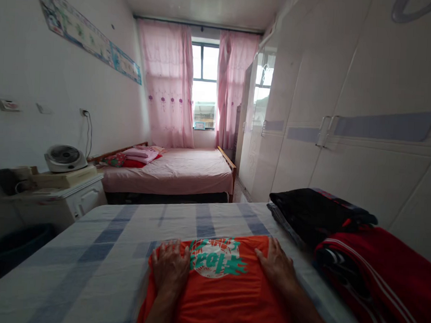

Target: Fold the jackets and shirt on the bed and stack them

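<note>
An orange T-shirt (226,297) lies folded on the bed in front of me, with a green and white print near its far edge. My left hand (170,267) rests palm down on its far left corner, fingers lying over the cloth. On the opposite side, my right hand (277,266) lies along the right edge near the far corner, its thumb and fingers apart. Both hands touch the shirt; part of the right fingers' undersides is hidden.
Folded black clothes (317,210) and a red garment with white stripes (386,271) are piled on the right. Beneath everything is a blue-and-white bedsheet (76,255). Beyond stand a pink bed (186,169), a cabinet (87,195) holding a fan (66,157), and white wardrobes (309,94).
</note>
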The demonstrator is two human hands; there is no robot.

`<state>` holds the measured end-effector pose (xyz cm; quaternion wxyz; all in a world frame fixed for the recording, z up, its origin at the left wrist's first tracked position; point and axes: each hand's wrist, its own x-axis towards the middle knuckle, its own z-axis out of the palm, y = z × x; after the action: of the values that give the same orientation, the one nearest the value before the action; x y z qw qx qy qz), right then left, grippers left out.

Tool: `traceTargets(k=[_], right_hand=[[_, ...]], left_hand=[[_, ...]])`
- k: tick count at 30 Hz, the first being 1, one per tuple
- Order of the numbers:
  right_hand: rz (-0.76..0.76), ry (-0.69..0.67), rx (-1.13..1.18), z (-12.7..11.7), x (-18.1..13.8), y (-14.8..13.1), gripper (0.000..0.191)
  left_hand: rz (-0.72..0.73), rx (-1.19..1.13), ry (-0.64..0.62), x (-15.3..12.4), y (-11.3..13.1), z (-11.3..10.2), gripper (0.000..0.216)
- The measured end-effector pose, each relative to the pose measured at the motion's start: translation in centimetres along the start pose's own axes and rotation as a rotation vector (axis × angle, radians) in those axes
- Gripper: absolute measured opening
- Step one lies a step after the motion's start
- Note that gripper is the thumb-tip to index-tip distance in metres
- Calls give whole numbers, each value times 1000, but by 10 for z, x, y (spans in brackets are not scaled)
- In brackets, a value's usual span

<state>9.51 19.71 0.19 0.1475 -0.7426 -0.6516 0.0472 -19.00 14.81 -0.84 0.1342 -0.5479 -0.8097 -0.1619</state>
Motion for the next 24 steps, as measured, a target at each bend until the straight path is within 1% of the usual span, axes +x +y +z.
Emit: traceTargets(k=[2,4,6,9,10,11,13,15,17,20,22,24], right_hand=[[-13,-32,127,-13,-2,10,67],[-13,-137,354,-31,-8,18,57],[22,-342,698,-50,-19,22,49],[35,-744,1234,-70,-43,22,49],[15,-844,1362,-73,-51,21,49],[-7,-905,1449,-73,-58,20,48],[-38,-923,1534,-68,-69,17,47],[-38,-878,1548,-61,-73,15,48],[29,-807,1527,-57,-74,13,48],[122,-703,1496,-59,-76,11,46],[102,-698,1540,-63,-78,9,46],[76,-745,1656,-65,-81,5,44]], left_hand=[[-5,-6,8,0,0,0,44],[-5,-8,21,0,0,1,45],[8,-5,33,0,0,1,45],[28,11,37,0,-1,1,44],[37,19,34,0,-1,1,44],[45,29,28,0,-2,2,44],[63,55,5,1,-6,4,43],[99,80,-48,4,-12,9,42],[147,99,-111,9,-19,13,40],[225,111,-167,15,-27,13,38],[261,108,-188,16,-29,8,37],[284,90,-199,15,-27,2,36]])
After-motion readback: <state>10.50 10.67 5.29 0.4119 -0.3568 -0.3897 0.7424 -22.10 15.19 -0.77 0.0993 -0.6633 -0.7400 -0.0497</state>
